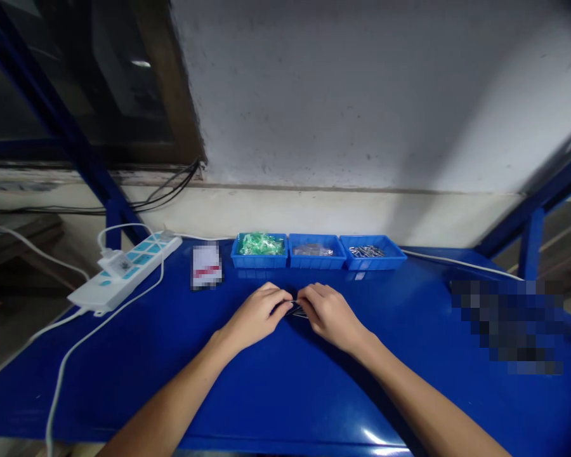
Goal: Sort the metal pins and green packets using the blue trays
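Slim piece (294, 301), identity unclear: pinched by left hand (262, 310) and right hand (330, 313).
Advise steady, level pinches, low over table (285, 393).

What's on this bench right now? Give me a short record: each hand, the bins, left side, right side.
Left hand: fingertips pinched on a thin part, too small to identify
Right hand: fingertips pinched at the same spot, facing the left
Between hands: slim pieces on the blue table
Left bin: green pieces
Middle bin: greyish pieces, unclear
Right bin: slim metal pieces
Left side: white power strip, plug in it
Right side: dark object, blurred out
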### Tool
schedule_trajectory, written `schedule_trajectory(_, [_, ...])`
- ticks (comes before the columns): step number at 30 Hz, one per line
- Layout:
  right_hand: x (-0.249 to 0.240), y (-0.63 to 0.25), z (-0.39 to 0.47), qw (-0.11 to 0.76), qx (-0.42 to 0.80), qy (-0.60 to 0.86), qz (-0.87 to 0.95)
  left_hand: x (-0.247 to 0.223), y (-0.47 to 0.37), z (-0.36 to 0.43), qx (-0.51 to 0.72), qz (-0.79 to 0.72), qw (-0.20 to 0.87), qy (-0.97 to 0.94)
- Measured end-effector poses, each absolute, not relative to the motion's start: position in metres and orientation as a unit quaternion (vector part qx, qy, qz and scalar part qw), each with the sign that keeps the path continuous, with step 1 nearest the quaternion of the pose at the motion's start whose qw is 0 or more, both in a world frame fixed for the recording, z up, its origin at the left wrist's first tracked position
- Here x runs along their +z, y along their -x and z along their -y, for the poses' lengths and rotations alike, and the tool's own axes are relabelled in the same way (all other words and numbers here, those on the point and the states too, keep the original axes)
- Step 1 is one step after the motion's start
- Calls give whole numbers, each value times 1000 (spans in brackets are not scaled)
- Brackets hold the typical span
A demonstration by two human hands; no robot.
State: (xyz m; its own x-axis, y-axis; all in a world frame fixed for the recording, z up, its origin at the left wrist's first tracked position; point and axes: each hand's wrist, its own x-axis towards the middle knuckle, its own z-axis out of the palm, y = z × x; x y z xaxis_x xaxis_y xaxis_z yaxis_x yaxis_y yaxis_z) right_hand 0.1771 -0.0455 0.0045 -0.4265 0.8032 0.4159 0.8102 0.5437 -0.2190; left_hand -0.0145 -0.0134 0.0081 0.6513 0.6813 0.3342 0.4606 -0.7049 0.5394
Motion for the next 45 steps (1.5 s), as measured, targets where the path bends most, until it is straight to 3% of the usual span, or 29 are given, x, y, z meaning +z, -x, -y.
schedule_trajectory(28, [5,-174,49,291,50,480,826,10,13,15,314,-371,193,-852])
schedule_trajectory(45, [6,-171,52,266,17,455,850,13,14,20,285,-315,193,-885])
